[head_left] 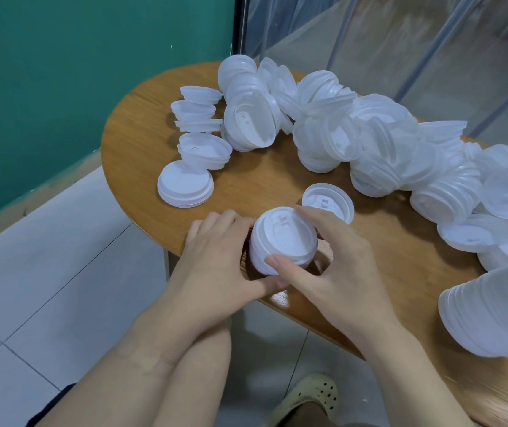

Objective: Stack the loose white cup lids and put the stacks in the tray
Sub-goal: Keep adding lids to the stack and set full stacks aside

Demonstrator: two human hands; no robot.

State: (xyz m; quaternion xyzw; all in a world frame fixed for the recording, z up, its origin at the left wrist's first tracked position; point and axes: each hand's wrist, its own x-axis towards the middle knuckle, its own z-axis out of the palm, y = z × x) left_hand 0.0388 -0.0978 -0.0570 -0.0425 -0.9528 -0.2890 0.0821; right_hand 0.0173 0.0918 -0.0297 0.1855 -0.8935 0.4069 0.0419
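A short stack of white cup lids (pixel 283 238) stands near the front edge of the wooden table (pixel 141 131), gripped from both sides. My left hand (pixel 219 266) curls around its left side and my right hand (pixel 326 260) wraps its right side, thumb on the front rim. One loose lid (pixel 328 202) lies just behind the stack. A long heap of lids and toppled stacks (pixel 370 140) runs across the back and right of the table. A few loose lids (pixel 197 131) sit at the back left, with a flat one (pixel 185 184) in front of them. No tray is in view.
A big lying stack of lids (pixel 490 309) fills the table's right front corner. A teal wall (pixel 61 72) is on the left and clear plastic sheeting (pixel 400 35) behind the table. White floor tiles (pixel 46 272) and a shoe (pixel 311 396) show below the table edge.
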